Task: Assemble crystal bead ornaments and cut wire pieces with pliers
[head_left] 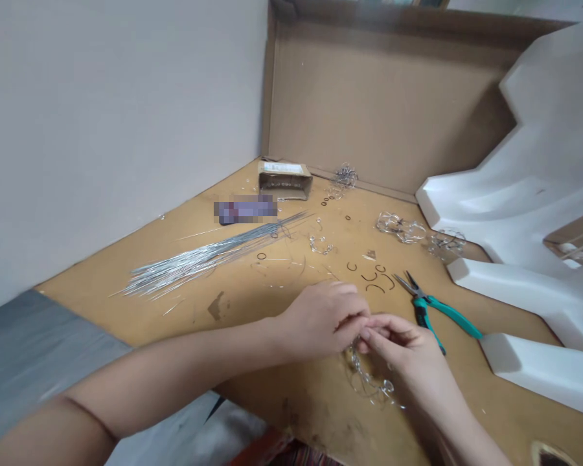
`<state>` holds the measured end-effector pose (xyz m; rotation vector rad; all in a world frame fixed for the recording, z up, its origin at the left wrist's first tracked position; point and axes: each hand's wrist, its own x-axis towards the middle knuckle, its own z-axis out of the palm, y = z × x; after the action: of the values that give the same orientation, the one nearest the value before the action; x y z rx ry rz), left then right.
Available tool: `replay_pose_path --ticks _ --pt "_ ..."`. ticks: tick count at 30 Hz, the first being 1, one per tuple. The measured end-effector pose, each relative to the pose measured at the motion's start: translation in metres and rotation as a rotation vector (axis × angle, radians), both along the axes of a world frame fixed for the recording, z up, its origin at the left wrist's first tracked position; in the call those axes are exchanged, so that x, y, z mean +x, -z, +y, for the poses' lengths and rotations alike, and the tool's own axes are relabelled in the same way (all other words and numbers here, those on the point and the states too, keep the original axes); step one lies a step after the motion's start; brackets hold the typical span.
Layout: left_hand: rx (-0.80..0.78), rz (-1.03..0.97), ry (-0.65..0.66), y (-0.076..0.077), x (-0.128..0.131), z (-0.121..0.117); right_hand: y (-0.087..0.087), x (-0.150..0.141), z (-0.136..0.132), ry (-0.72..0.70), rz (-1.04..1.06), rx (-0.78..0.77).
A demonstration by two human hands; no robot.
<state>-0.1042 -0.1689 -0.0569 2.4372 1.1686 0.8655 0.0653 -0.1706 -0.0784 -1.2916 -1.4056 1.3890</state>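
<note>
My left hand (328, 317) and my right hand (403, 349) meet at the fingertips, both closed in a pinch. From between them hangs a curved piece of silver wire jewelry (366, 375) with small loops along it. Its upper end disappears among my fingers, so I cannot see which fingertips bear on it. Just right of my hands lie needle-nose pliers (427, 307) with teal handles. Several dark bent wire pieces (376, 278) are scattered beyond my fingers, and a smaller curved silver wire piece (320, 246) rests farther back.
A bundle of straight silver wires (199, 259) lies to the left. Behind it are a blurred purple packet (247, 210) and a small open cardboard box (285, 181). Tangled wire pieces (401, 228) sit near white foam (486, 200) at right. A cardboard panel (369, 103) stands at the back.
</note>
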Motion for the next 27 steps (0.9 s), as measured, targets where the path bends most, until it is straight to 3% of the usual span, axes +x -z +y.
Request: replay_pose_path --ticks 5,11,21,27 --pt "-0.04 -0.1 0.018 0.002 -0.001 0.006 -0.003 0.003 0.004 -0.002 0.039 -0.025" --pt "-0.033 -0.002 0.037 0.01 -0.001 0.006 -0.002 0.005 0.004 -0.031 0.043 -0.019" --pt "0.003 -0.047 -0.042 0.013 0.005 0.004 -0.002 0.005 0.007 -0.075 0.036 -0.023" --pt "0.051 -0.063 0.084 0.014 0.006 0.002 -0.001 0.008 0.009 -0.048 0.104 -0.063"
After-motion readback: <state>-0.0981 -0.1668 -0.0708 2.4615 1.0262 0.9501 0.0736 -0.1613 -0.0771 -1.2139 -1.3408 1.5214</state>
